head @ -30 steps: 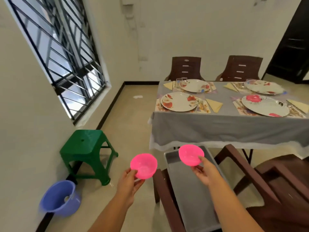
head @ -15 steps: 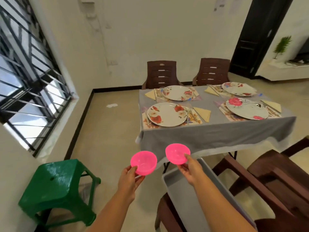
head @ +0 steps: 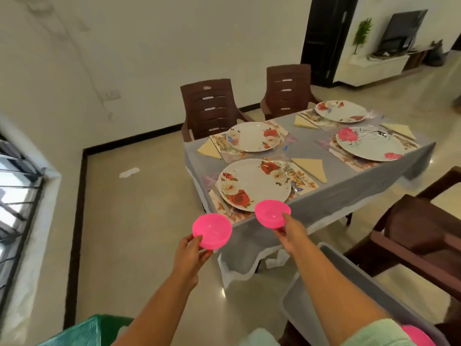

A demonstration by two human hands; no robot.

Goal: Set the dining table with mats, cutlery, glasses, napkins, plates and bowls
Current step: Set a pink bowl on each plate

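My left hand [head: 190, 253] pinches the rim of a pink bowl [head: 212, 230], held out over the floor just short of the table. My right hand [head: 291, 233] pinches a second pink bowl [head: 272, 213] at the near edge of the dining table [head: 349, 182], right in front of the nearest floral plate [head: 254, 183]. The grey-clothed table carries several floral plates on mats, with yellow folded napkins [head: 311, 167] and cutlery [head: 294, 173] beside them. Another pink bowl [head: 416, 335] peeks out at the bottom right.
A grey tray [head: 331, 295] lies on a brown chair [head: 419, 228] at my right. Two brown chairs [head: 209, 106] stand at the table's far side. A green stool [head: 84, 332] is at the bottom left, and a barred window [head: 15, 196] on the left wall.
I have stepped closer to the table and turned right. Both hands have carried their pink bowls forward, the right one up to the table's near edge.
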